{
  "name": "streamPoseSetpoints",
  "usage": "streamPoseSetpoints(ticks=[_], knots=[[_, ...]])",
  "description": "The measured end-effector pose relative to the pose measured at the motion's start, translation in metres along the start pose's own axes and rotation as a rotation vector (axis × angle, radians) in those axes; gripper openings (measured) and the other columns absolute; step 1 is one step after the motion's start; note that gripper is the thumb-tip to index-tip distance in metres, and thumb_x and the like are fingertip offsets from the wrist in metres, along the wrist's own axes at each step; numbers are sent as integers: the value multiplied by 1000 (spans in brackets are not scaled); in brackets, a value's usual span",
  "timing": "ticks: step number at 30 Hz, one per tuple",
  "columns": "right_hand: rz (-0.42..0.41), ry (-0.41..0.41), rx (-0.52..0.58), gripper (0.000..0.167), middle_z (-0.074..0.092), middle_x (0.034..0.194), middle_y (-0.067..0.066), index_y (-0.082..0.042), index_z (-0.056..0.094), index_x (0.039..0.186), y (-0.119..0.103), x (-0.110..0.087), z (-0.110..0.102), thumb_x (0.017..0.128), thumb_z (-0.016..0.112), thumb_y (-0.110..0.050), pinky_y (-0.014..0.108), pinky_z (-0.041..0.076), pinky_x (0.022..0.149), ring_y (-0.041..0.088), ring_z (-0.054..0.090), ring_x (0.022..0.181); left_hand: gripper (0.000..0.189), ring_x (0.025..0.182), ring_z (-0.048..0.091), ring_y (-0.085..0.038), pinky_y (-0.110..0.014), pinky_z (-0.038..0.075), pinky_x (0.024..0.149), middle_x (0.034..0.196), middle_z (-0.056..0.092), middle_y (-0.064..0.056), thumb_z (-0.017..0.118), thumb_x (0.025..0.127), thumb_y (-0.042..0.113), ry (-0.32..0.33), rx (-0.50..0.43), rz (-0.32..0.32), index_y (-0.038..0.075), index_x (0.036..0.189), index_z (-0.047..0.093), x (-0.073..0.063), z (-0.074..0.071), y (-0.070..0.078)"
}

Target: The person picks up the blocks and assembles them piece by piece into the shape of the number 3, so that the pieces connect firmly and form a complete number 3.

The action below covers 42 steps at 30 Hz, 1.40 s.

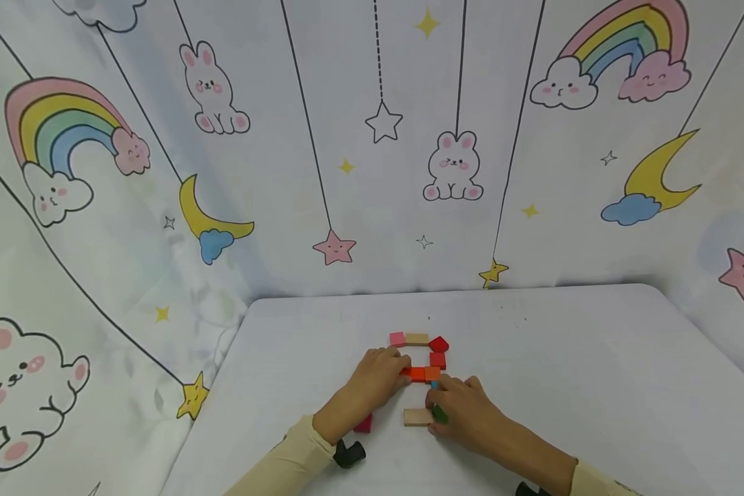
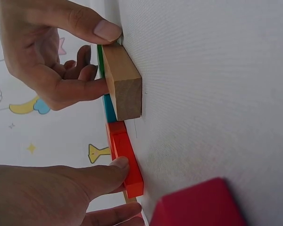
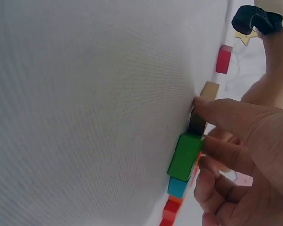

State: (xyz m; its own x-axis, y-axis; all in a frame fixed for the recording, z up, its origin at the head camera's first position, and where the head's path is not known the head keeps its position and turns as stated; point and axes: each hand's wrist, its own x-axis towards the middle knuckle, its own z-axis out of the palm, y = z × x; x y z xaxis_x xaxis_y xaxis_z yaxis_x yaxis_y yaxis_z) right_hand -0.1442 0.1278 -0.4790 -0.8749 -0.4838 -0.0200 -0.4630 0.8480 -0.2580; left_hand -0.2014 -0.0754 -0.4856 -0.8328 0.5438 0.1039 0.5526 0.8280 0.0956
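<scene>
My left hand (image 1: 378,377) is at the left end of an orange-red block (image 2: 127,162), its thumb on the near side and fingers beyond. Right of that block sits an orange block (image 1: 432,373). Below, my right hand (image 1: 468,410) pinches the right end of a plain wooden block (image 1: 417,417) between thumb and index finger. A green block (image 3: 185,156) meets that end, partly covered by the fingers in the head view. A blue block (image 3: 177,187) lies between the green and orange ones.
Above the hands, a pink block (image 1: 397,339), another wooden block (image 1: 417,339), a red pentagon block (image 1: 438,344) and a red block (image 1: 437,361) continue the line. A dark red block (image 1: 363,424) lies beside the left wrist on the white table (image 1: 285,344). A patterned backdrop stands behind.
</scene>
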Motion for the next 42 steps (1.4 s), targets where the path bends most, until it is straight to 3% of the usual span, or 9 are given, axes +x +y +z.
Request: streamPoseSetpoints(ticks=[16, 21, 27, 30, 34, 42], knots=[[-101, 111, 37, 35, 56, 92, -11, -24, 77, 106, -26, 5, 2, 79, 93, -39, 37, 39, 76, 5, 52, 90, 23, 100, 65, -15, -35, 54, 97, 106, 72, 1, 81, 94, 33, -25, 25, 34, 19, 112, 78, 5, -6, -3], [-117, 74, -29, 44, 59, 91, -10, -23, 78, 116, -44, 12, 8, 80, 92, -43, 39, 44, 78, 8, 56, 91, 21, 100, 64, -14, -35, 54, 97, 106, 71, 3, 80, 94, 35, -66, 34, 48, 21, 109, 80, 9, -11, -6], [-125, -6, -125, 56, 70, 108, -3, -20, 75, 126, -68, 22, 11, 80, 90, -49, 51, 58, 94, 16, 66, 105, 20, 96, 63, -12, -33, 55, 95, 103, 72, 4, 81, 95, 35, -115, 19, 48, 21, 109, 80, 11, -16, -7], [-164, 10, -112, 53, 72, 107, -4, -18, 74, 123, -72, 25, 12, 82, 90, -47, 44, 61, 91, 14, 67, 100, 20, 95, 61, -11, -33, 54, 95, 103, 72, 5, 80, 95, 35, -133, 15, 50, 22, 110, 80, 13, -16, -7], [-197, 32, -85, 48, 73, 100, -9, -18, 73, 120, -77, 30, 16, 82, 91, -43, 29, 59, 80, 9, 66, 88, 19, 93, 60, -11, -32, 54, 95, 102, 72, 6, 79, 96, 35, -144, 8, 56, 23, 111, 80, 14, -16, -7], [-110, -2, -75, 43, 71, 85, -10, -18, 72, 117, -93, 42, 19, 83, 90, -39, 23, 57, 65, 5, 59, 67, 22, 92, 58, -9, -30, 53, 93, 102, 72, 6, 82, 94, 34, -160, -16, 54, 22, 112, 81, 16, -19, -9]])
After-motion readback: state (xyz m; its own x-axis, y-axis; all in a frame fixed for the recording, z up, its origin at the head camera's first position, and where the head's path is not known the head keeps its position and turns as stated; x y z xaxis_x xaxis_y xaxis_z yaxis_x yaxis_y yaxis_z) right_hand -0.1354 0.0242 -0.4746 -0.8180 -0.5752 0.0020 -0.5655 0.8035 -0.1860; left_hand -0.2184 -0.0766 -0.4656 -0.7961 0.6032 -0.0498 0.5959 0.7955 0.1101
